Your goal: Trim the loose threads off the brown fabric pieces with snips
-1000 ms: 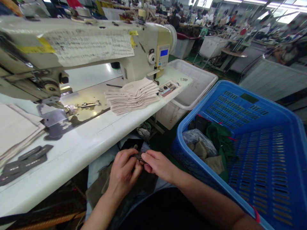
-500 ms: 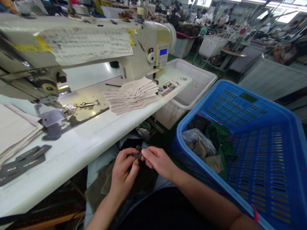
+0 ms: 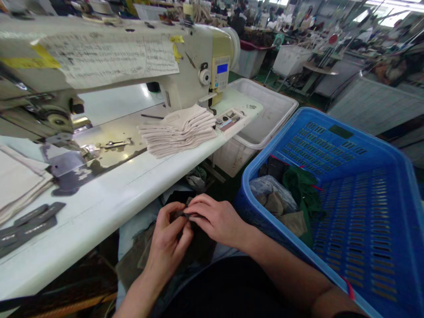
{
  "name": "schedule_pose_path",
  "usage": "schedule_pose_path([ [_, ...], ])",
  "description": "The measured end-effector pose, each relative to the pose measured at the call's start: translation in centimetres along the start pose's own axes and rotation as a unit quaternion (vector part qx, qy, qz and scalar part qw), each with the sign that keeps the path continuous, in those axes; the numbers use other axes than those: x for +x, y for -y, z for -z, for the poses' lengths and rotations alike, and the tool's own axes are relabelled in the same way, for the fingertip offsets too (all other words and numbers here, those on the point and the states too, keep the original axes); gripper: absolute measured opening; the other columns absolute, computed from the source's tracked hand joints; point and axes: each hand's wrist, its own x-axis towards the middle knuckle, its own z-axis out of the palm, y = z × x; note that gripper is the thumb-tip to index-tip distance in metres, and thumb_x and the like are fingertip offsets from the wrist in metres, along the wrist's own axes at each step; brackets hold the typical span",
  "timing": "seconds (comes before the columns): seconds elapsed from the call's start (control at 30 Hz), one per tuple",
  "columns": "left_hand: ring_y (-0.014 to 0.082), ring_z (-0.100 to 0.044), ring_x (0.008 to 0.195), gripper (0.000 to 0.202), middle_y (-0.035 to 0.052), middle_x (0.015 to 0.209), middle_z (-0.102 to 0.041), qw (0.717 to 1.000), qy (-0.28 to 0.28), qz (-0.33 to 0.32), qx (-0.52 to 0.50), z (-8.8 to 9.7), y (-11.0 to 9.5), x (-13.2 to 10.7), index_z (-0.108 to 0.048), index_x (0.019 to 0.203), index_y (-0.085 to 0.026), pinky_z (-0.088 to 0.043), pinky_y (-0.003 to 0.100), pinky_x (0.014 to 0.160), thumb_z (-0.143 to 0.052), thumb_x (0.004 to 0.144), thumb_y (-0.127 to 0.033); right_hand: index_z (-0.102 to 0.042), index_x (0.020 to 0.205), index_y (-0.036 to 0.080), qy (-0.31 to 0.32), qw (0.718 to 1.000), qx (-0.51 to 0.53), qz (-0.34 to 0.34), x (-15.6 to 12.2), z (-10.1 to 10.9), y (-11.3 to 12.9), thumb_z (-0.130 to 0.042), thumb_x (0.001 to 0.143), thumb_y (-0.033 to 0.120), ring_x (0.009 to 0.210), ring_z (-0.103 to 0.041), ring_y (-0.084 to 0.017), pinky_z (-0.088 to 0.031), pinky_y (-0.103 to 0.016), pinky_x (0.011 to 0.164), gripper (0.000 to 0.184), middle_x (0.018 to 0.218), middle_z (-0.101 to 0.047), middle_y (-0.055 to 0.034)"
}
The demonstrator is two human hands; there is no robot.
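Over my lap, below the table edge, both hands meet at a small piece of dark grey-brown fabric. My left hand [image 3: 170,232] pinches it between thumb and fingers. My right hand [image 3: 215,218] grips the same piece from the other side, its fingertips touching those of the left. The fingers cover most of the piece, so its shape is hard to make out. Olive-brown cloth [image 3: 142,251] lies across my lap under the hands.
A sewing machine [image 3: 195,62] stands on the white table [image 3: 132,181]. Beside it lie stacked beige fabric pieces [image 3: 179,132], and dark grey labels [image 3: 31,225] at left. A blue basket [image 3: 247,176] with green and brown cloth stands right, before a white bin [image 3: 278,132].
My right hand has shifted slightly left and up, and its fingers now reach over the piece. My left hand stays nearly in place. The whole view has moved a little.
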Motion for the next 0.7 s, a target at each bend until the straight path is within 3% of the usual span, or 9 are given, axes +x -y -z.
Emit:
schedule_pose_path([
  [0.1,0.0190,-0.059,0.102,0.019,0.0078,0.112,-0.052,1.000,0.012,-0.004,0.014,0.07,0.03,0.06,-0.061,0.079,-0.018,-0.055,0.029,0.086,-0.052,0.095,-0.016,-0.065,0.115,0.021,-0.003,1.000,0.006,-0.007,0.06,-0.03,-0.08,-0.055,0.102,0.022,0.115,-0.066,-0.019,-0.054,-0.031,0.097,0.016,0.126,-0.065,-0.0064],
  [0.23,0.0188,-0.058,0.102,0.020,0.0079,0.111,-0.051,1.000,0.020,-0.010,0.020,0.10,-0.05,0.16,-0.060,0.078,-0.017,-0.054,0.030,0.086,-0.051,0.096,-0.015,-0.057,0.131,0.023,0.004,1.000,0.014,-0.019,0.02,-0.18,-0.32,-0.053,0.103,0.021,0.125,-0.062,-0.020,-0.053,-0.035,0.101,0.028,0.147,-0.054,-0.0077],
  [0.43,0.0192,-0.057,0.098,0.019,0.0079,0.107,-0.050,0.999,-0.005,0.001,0.040,-0.21,-0.29,0.29,-0.061,0.080,-0.016,-0.054,0.030,0.082,-0.051,0.096,-0.015,-0.064,0.103,0.019,-0.001,0.999,-0.008,-0.052,-0.11,-0.65,-0.46,-0.059,0.101,0.026,0.092,-0.069,-0.018,-0.055,-0.029,0.080,0.008,0.104,-0.067,-0.0041],
  [0.6,0.0199,-0.057,0.097,0.019,0.0077,0.106,-0.051,0.999,-0.001,0.005,0.042,-0.24,-0.26,0.39,-0.062,0.080,-0.016,-0.054,0.031,0.083,-0.052,0.096,-0.016,-0.061,0.117,0.022,-0.037,0.998,0.018,-0.049,-0.37,-0.62,-0.44,-0.064,0.096,0.021,0.102,-0.067,-0.018,-0.054,-0.030,0.085,0.022,0.125,-0.060,-0.0062],
  [0.7,0.0197,-0.058,0.098,0.019,0.0077,0.106,-0.051,0.999,0.006,0.000,0.040,-0.17,-0.21,0.36,-0.061,0.079,-0.016,-0.053,0.032,0.084,-0.052,0.095,-0.015,-0.062,0.104,0.021,-0.032,0.998,0.027,-0.036,-0.46,-0.45,-0.50,-0.064,0.095,0.019,0.102,-0.067,-0.018,-0.053,-0.030,0.084,0.010,0.134,-0.057,-0.0066],
])
